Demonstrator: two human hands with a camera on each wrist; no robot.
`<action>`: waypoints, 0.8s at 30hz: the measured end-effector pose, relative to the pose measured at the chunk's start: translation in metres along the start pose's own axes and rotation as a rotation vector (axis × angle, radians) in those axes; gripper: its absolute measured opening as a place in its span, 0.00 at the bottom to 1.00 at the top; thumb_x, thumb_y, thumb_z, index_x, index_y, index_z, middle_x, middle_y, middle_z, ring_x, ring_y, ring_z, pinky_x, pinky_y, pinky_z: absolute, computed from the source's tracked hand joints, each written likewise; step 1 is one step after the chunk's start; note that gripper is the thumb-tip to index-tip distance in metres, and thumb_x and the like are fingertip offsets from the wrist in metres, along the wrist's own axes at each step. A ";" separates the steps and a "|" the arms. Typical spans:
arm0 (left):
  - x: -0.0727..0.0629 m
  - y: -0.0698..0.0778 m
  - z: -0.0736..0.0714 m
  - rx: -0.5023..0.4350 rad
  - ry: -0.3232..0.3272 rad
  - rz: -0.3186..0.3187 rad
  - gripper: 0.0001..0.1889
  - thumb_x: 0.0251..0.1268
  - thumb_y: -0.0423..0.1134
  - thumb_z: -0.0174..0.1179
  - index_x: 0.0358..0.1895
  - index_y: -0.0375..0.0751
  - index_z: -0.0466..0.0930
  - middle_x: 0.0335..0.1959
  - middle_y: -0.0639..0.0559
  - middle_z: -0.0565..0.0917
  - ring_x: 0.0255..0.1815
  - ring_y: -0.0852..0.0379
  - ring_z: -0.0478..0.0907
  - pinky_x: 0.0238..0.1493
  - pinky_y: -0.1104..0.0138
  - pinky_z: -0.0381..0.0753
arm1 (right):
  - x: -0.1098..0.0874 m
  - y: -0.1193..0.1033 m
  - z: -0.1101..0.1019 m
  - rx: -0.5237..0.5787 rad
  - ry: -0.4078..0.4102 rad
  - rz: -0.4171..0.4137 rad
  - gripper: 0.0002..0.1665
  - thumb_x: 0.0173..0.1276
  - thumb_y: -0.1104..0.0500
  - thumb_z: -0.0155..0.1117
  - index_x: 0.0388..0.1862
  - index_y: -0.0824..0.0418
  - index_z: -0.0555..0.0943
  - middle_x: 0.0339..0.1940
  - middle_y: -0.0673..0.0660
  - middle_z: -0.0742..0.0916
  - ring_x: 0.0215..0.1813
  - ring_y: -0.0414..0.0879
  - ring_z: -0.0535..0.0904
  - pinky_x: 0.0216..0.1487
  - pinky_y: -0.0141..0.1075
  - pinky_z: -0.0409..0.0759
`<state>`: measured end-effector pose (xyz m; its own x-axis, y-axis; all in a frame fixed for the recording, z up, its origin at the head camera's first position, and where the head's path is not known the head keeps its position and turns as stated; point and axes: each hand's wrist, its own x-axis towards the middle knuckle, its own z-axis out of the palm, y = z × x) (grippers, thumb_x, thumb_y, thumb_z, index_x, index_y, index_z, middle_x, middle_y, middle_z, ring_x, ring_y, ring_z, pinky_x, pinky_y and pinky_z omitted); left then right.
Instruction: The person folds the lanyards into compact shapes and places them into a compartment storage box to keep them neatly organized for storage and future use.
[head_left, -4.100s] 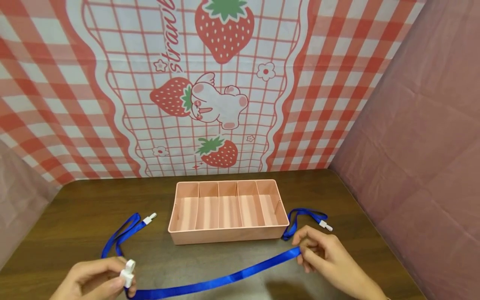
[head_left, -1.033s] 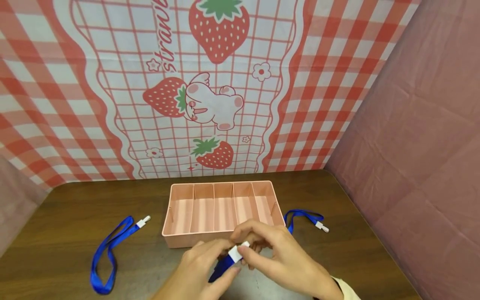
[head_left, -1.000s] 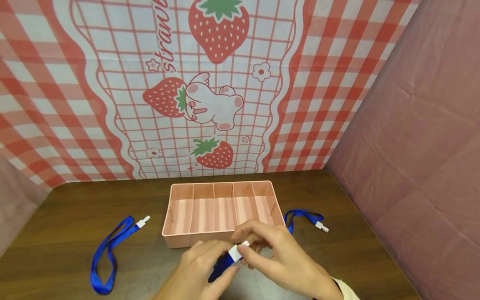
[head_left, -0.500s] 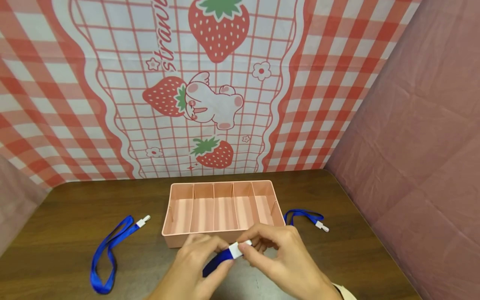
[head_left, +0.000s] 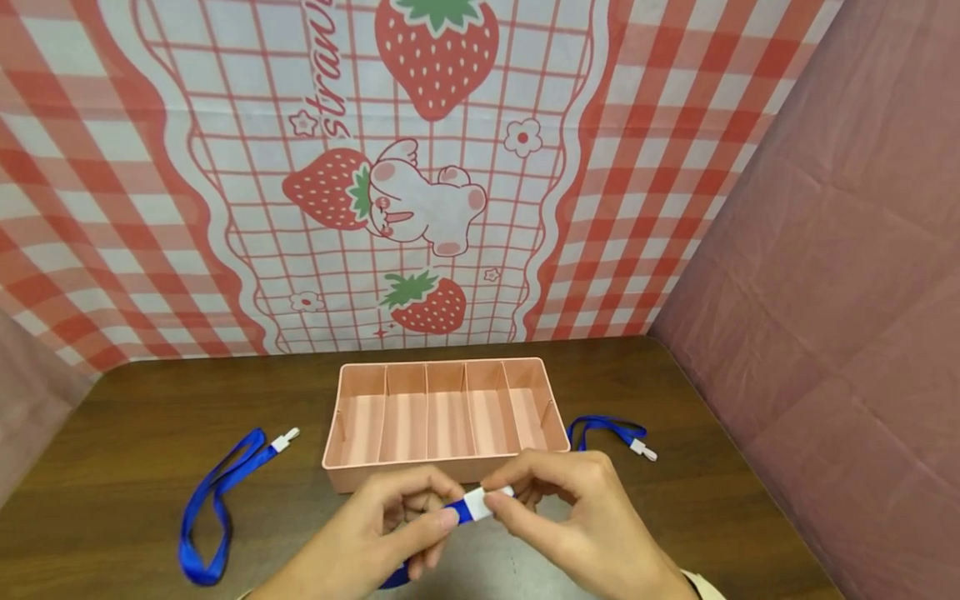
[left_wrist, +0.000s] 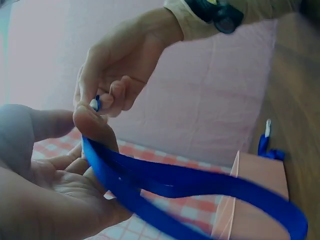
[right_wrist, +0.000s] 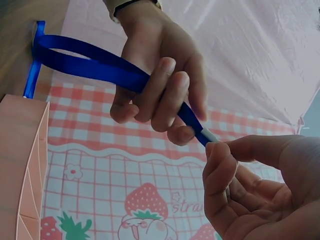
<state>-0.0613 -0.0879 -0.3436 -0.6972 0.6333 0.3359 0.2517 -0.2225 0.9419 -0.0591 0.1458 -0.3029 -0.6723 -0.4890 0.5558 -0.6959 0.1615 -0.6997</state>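
In the head view a blue lanyard point(head_left: 461, 511) with a white plastic clip point(head_left: 477, 503) is held just in front of the organizer box. My left hand point(head_left: 378, 525) pinches the strap right beside the clip. Thumb and index finger of my right hand point(head_left: 581, 521) pinch the clip's far end. The rest of the strap is mostly hidden under the left hand there. In the left wrist view the strap point(left_wrist: 165, 182) hangs as a long loop from the left hand. From the right wrist, the same loop point(right_wrist: 95, 70) trails past the left fingers.
A pink organizer box point(head_left: 352, 477) with several bare compartments stands behind the hands. Another blue lanyard point(head_left: 202, 575) lies on the table to its left. A third lanyard point(head_left: 615, 423) lies to its right, partly hidden by the box. A strawberry-print cloth point(head_left: 420, 200) hangs behind.
The hands were wide apart with the strap stretched between them, the left at the clip; now they meet, the right at the clip. Lately the left fingers shifted along the strap.
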 end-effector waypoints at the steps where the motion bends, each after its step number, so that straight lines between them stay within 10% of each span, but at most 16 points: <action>1: 0.000 0.000 -0.001 0.008 -0.004 0.005 0.08 0.76 0.27 0.49 0.47 0.34 0.78 0.20 0.39 0.75 0.20 0.67 0.72 0.16 0.68 0.75 | 0.000 0.000 0.000 -0.005 -0.002 -0.002 0.10 0.65 0.70 0.68 0.40 0.56 0.86 0.31 0.48 0.89 0.28 0.35 0.81 0.26 0.29 0.80; 14: -0.004 0.008 -0.003 0.351 0.059 0.018 0.07 0.76 0.33 0.54 0.42 0.45 0.83 0.26 0.59 0.74 0.28 0.70 0.68 0.26 0.72 0.72 | -0.002 0.000 -0.006 -0.045 -0.003 -0.015 0.11 0.63 0.70 0.70 0.38 0.55 0.86 0.29 0.47 0.88 0.26 0.33 0.80 0.26 0.27 0.79; 24: -0.009 0.011 -0.009 0.447 0.060 0.064 0.08 0.75 0.33 0.55 0.39 0.48 0.83 0.21 0.61 0.69 0.23 0.75 0.62 0.19 0.77 0.66 | 0.000 0.001 -0.008 -0.063 -0.026 -0.020 0.11 0.63 0.69 0.71 0.37 0.53 0.87 0.27 0.44 0.87 0.26 0.33 0.79 0.25 0.26 0.78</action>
<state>-0.0583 -0.1028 -0.3359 -0.7053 0.5816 0.4054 0.5512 0.0902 0.8295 -0.0621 0.1528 -0.2998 -0.6519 -0.5144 0.5572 -0.7243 0.2045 -0.6585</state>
